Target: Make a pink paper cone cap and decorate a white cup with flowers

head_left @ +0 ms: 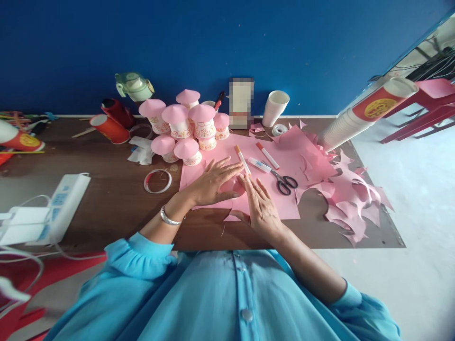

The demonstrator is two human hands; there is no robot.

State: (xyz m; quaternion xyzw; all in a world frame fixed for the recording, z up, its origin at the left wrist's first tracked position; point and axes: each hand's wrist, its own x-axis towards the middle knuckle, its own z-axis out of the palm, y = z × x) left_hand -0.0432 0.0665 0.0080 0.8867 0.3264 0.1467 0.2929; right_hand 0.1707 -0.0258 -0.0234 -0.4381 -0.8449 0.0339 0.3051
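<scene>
My left hand (215, 183) lies with its fingers stretched out over pink paper (287, 203), palm down. Close beside it, my right hand (262, 208) is also flat, its fingers extended and pointing away from me. The fingertips of both almost meet over a small pink paper piece (237, 185), which they partly cover; its shape is hard to make out. Just beyond the fingers lie an orange-and-white marker (242, 159), a red-and-white marker (268, 156) and a white glue tube (259, 165). Black-handled scissors (285, 183) rest to the right of these.
Several paper-cup houses with pink cone roofs (175, 114) stand at the back left. Pink scraps (350, 201) and stacked paper cups (355, 116) are on the right. A tape roll (157, 181), power strip (66, 206) and red cups (110, 129) lie left. A blue wall (199, 42) rises behind.
</scene>
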